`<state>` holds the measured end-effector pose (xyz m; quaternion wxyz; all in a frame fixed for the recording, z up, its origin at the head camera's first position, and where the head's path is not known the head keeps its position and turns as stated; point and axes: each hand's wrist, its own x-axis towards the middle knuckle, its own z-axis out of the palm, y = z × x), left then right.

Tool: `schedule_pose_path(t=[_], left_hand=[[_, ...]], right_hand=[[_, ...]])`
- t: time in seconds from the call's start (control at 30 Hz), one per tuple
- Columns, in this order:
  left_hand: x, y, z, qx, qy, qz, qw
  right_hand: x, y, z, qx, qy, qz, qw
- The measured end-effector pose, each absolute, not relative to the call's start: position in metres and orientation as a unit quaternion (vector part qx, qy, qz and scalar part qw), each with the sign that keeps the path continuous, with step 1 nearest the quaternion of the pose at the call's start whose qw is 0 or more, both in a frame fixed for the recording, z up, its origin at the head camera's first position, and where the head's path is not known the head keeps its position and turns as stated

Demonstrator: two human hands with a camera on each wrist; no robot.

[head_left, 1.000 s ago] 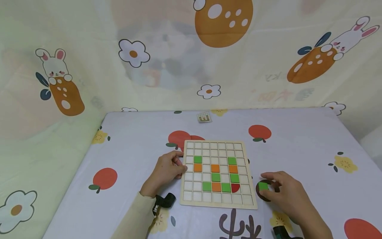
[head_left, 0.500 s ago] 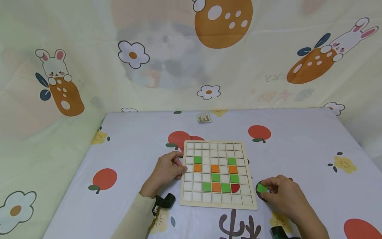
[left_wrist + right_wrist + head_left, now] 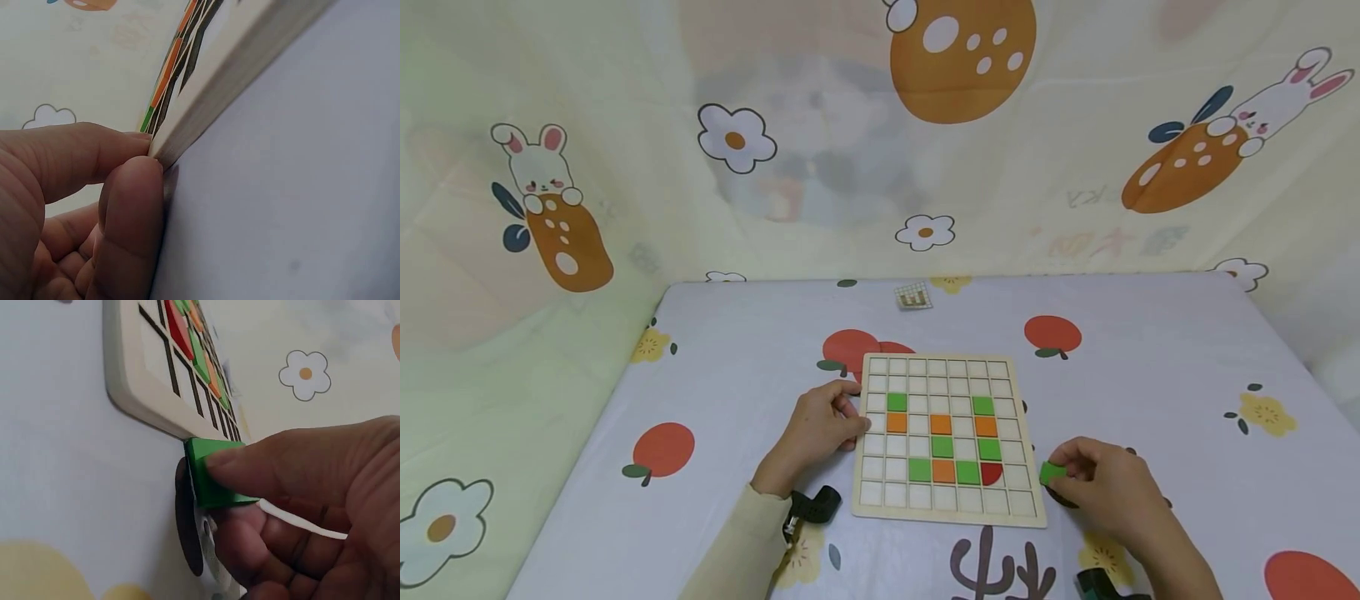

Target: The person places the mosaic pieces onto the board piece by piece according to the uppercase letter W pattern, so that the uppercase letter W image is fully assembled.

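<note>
A wooden grid board (image 3: 957, 501) lies mid-table, with green, orange and one red rounded tile (image 3: 992, 473) set in some of its squares. My left hand (image 3: 820, 429) is at the board's left edge, thumb and a finger pinching the rim (image 3: 187, 128). My right hand (image 3: 1108, 483) holds a green square tile (image 3: 1051, 473) between thumb and fingers, just off the board's right edge. In the right wrist view the thumb lies across the face of that green tile (image 3: 215, 487), which overlaps the board's edge there.
A small patterned card (image 3: 913, 296) lies at the far side of the table. The cloth (image 3: 737, 358) carries printed fruit and flowers, with a dark brown print (image 3: 189, 519) under my right hand. A patterned curtain (image 3: 820, 200) hangs behind the table.
My right hand has lifted the green tile from over the dark print and shifted it slightly left toward the board, turning it. My left hand and the board have not moved.
</note>
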<state>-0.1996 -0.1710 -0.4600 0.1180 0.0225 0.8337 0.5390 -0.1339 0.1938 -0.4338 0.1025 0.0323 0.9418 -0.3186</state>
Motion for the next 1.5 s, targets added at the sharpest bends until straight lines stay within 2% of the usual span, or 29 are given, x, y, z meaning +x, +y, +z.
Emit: schedule_pose_path(t=[0.43,0.93,1.23,1.5], left_hand=[[-0.2,-0.171,-0.46,0.018,0.836,0.535,0.122],[-0.202,-0.172,-0.462,0.019,0.835,0.536,0.121],[-0.202,-0.171,-0.462,0.023,0.837,0.534,0.119],[-0.201,-0.17,-0.459,0.017,0.838,0.533,0.12]], right_hand=[[-0.132,0.192,-0.434,0.058,0.904,-0.408,0.113],[-0.138,0.191,-0.43,0.03,0.947,-0.296,0.118],[-0.137,0.191,-0.429,0.036,0.945,-0.31,0.098],[-0.142,0.169,-0.427,0.015,0.937,-0.336,0.094]])
